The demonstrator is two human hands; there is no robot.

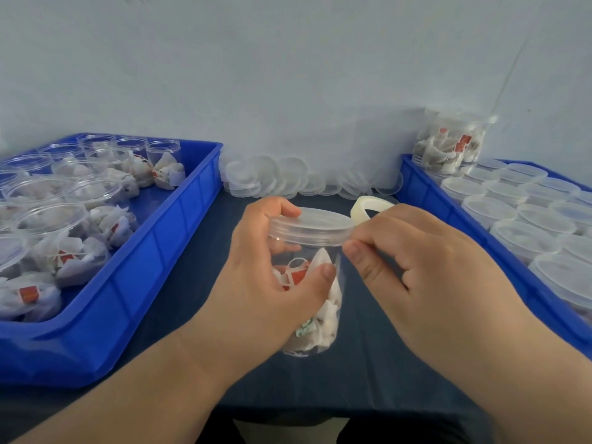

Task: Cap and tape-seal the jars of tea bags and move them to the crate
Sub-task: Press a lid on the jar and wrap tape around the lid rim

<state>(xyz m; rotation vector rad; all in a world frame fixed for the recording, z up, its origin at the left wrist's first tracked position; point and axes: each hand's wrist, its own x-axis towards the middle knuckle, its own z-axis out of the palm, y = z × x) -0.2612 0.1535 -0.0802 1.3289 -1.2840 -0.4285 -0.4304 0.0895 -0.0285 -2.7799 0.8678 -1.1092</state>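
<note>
A clear jar (315, 315) of tea bags stands at the table's middle, with a clear lid (312, 224) on top. My left hand (275, 277) grips the jar from the left, thumb across its front and fingers over the lid's rim. My right hand (426, 270) pinches the end of clear tape against the jar just under the lid. A roll of tape (368, 208) sits at the far side of my right hand, beside the lid.
A blue crate (179, 232) on the left holds several uncapped jars of tea bags. A second blue crate (448, 219) on the right holds several capped jars, one stacked at its back. Loose clear lids (272, 181) lie along the wall.
</note>
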